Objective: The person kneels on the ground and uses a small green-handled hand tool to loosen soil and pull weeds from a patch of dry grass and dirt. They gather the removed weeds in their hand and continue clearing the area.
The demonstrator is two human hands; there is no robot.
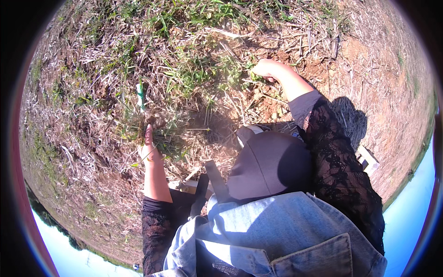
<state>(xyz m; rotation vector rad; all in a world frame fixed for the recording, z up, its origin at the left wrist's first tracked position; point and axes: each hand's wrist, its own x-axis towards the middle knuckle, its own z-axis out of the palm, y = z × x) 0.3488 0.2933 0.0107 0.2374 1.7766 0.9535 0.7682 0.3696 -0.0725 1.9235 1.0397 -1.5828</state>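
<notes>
My left hand (pixel 148 147) is closed around a loose bunch of pulled grass and weeds (pixel 169 138), with dry roots and stems sticking out on both sides. Just beyond its fingers a green-and-white stick-like object (pixel 140 97) points away from me; whether the hand also holds it I cannot tell. Farther off on the right, my right hand (pixel 268 70) is down at the soil with its fingers curled on a small green leafy weed (pixel 255 74). The fingertips are partly hidden. A patch of low green weeds (pixel 197 74) grows to the left of that hand.
Dry straw and cut stalks (pixel 93 121) cover the ground, with bare reddish soil (pixel 277 100) near my right hand. My dark-clad knee (pixel 270 166) is bent in front of me. A pale wooden piece (pixel 368 159) lies at the right.
</notes>
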